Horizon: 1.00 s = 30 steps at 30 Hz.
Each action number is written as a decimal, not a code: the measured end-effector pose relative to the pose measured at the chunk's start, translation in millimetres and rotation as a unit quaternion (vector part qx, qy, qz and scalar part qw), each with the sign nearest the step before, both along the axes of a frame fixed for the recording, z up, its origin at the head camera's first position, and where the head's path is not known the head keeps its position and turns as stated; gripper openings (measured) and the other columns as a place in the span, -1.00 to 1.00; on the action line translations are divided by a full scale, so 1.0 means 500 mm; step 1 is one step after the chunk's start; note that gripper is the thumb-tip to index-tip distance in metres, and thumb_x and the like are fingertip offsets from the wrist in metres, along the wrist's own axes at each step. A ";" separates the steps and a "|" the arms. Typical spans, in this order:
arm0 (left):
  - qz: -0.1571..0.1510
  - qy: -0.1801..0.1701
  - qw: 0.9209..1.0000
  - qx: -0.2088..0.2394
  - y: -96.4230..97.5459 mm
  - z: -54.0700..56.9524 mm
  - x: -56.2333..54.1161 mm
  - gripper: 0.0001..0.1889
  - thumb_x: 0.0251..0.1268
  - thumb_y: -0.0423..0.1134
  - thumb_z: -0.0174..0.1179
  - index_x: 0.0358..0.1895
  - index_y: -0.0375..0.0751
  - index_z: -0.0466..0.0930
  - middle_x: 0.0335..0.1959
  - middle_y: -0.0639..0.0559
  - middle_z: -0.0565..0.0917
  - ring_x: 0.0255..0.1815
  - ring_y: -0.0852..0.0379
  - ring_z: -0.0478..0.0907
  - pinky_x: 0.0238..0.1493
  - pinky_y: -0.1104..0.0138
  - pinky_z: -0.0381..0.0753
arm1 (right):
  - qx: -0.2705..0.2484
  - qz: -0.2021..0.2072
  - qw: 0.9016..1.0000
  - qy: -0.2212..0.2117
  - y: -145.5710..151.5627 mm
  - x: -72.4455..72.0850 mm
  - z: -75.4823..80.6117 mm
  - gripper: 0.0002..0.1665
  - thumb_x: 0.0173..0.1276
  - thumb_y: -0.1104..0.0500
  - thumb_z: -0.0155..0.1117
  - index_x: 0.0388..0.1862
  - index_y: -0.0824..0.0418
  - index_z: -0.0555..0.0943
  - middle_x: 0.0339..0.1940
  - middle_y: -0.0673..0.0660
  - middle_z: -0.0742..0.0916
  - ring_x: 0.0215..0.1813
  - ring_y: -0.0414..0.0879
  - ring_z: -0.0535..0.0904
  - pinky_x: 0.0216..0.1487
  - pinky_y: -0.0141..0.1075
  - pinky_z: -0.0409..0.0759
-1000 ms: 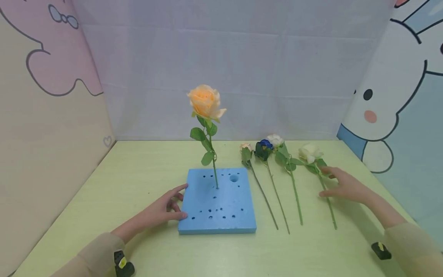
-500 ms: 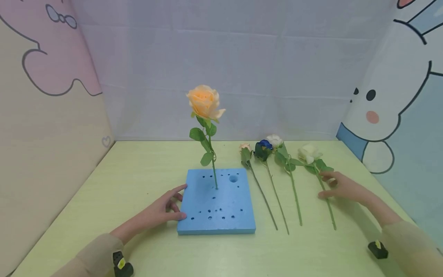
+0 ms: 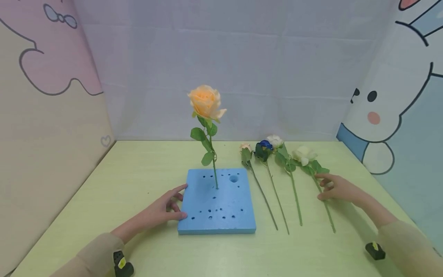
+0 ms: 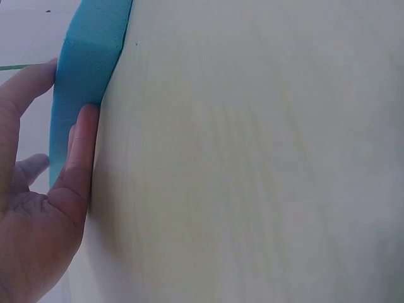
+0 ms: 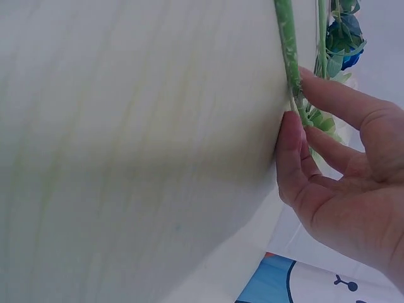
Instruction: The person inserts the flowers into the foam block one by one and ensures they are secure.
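A blue foam block (image 3: pixel 228 202) with several holes lies on the table, a peach rose (image 3: pixel 205 102) standing upright in it. Along the block's left edge rests my left hand (image 3: pixel 162 207), its fingertips touching the side in the left wrist view. My right hand (image 3: pixel 340 188) pinches the green stem of the rightmost cream-white rose (image 3: pixel 304 155). In the right wrist view, that stem (image 5: pixel 288 50) runs between the thumb and fingers, close to the tabletop. The rose lies on the table with its bloom pointing to the back.
Between the block and my right hand lie a small pale-pink rose (image 3: pixel 246 152), a blue rose (image 3: pixel 263 148) and another white rose (image 3: pixel 275 141), stems toward me. A pale cloth (image 3: pixel 225 69) hangs behind the table (image 3: pixel 145 165); printed panels (image 3: pixel 391 96) flank it.
The cream-white rose's bloom has shifted left, closer to the other white rose. My right hand has closed its fingers about the stem and moved slightly left. My left hand stays at the block.
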<state>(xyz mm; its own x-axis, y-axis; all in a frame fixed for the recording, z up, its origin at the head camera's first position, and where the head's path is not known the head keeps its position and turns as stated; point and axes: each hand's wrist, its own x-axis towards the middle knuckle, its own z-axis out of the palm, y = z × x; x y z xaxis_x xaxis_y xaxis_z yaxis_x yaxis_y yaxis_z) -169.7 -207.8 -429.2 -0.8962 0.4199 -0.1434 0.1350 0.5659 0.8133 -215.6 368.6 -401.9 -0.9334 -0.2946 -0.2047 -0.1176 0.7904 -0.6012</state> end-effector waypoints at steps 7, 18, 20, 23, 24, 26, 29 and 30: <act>-0.007 0.008 1.000 -0.004 -0.002 -0.002 -0.003 -0.04 0.21 -0.04 0.38 0.59 0.03 -0.01 0.23 -0.20 0.45 -0.13 0.12 0.56 -0.16 0.41 0.52 | -0.034 -0.012 0.999 -0.016 -0.001 0.005 0.004 -0.08 0.19 0.25 0.42 0.43 0.53 0.21 0.04 0.44 0.61 0.01 0.08 0.60 -0.24 -0.36 0.62; -0.011 0.014 1.000 -0.007 -0.003 0.000 -0.003 -0.05 0.21 -0.04 0.38 0.59 -0.01 0.00 0.21 -0.20 0.45 -0.13 0.11 0.56 -0.15 0.42 0.52 | -0.065 -0.038 0.994 -0.085 -0.008 0.004 0.032 -0.13 0.21 0.32 0.32 0.43 0.58 0.19 -0.13 0.33 0.77 -0.25 -0.17 0.66 -0.25 -0.27 0.67; -0.010 0.012 1.000 -0.009 -0.003 -0.001 -0.003 -0.04 0.20 -0.04 0.39 0.58 -0.01 0.00 0.21 -0.20 0.45 -0.13 0.12 0.56 -0.15 0.42 0.53 | -0.066 -0.039 0.993 -0.089 -0.009 0.002 0.033 -0.12 0.20 0.34 0.29 0.45 0.57 0.16 -0.16 0.30 0.77 -0.29 -0.17 0.63 -0.29 -0.26 0.65; -0.010 0.011 1.000 -0.010 -0.003 -0.002 -0.004 -0.04 0.19 -0.03 0.39 0.58 0.00 0.00 0.22 -0.20 0.45 -0.13 0.12 0.56 -0.15 0.41 0.53 | -0.066 -0.045 0.993 -0.086 -0.010 -0.001 0.033 -0.12 0.21 0.36 0.24 0.47 0.54 0.13 -0.21 0.23 0.76 -0.31 -0.15 0.61 -0.30 -0.23 0.65; -0.010 0.011 1.000 -0.010 -0.003 -0.002 -0.004 -0.04 0.19 -0.03 0.39 0.58 0.00 0.00 0.22 -0.20 0.45 -0.13 0.12 0.56 -0.16 0.41 0.53 | -0.066 -0.047 0.993 -0.084 -0.011 -0.003 0.033 -0.13 0.21 0.37 0.23 0.47 0.53 0.12 -0.22 0.22 0.76 -0.30 -0.13 0.62 -0.29 -0.22 0.66; -0.010 0.010 1.000 -0.009 -0.003 -0.003 -0.005 -0.04 0.19 -0.03 0.39 0.59 0.01 0.00 0.23 -0.20 0.45 -0.13 0.12 0.56 -0.16 0.40 0.53 | -0.067 -0.049 0.993 -0.078 -0.013 -0.004 0.036 -0.15 0.23 0.37 0.21 0.47 0.51 0.13 -0.22 0.22 0.75 -0.28 -0.10 0.63 -0.27 -0.19 0.68; -0.011 0.011 1.000 -0.007 -0.004 -0.002 -0.005 -0.04 0.19 -0.03 0.39 0.58 0.01 0.00 0.23 -0.20 0.45 -0.13 0.12 0.56 -0.16 0.40 0.53 | -0.069 -0.047 0.994 -0.068 -0.019 -0.006 0.043 -0.17 0.26 0.36 0.18 0.47 0.47 0.12 -0.20 0.26 0.72 -0.26 -0.06 0.65 -0.24 -0.17 0.69; -0.011 0.011 1.000 -0.007 -0.004 -0.002 -0.005 -0.04 0.19 -0.03 0.39 0.58 0.01 0.00 0.22 -0.21 0.45 -0.13 0.12 0.56 -0.16 0.40 0.53 | -0.071 -0.045 0.994 -0.065 -0.021 -0.006 0.045 -0.18 0.26 0.37 0.17 0.47 0.46 0.11 -0.19 0.28 0.71 -0.27 -0.06 0.65 -0.23 -0.17 0.68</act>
<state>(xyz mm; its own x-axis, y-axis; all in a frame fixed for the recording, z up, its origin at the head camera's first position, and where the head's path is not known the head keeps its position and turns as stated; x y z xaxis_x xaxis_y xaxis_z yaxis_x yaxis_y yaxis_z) -172.2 -209.8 -430.4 -0.8895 0.4381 -0.1295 0.1654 0.5731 0.8026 -218.6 358.1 -379.3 -0.9259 -0.2459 -0.2869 0.0351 0.6999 -0.7134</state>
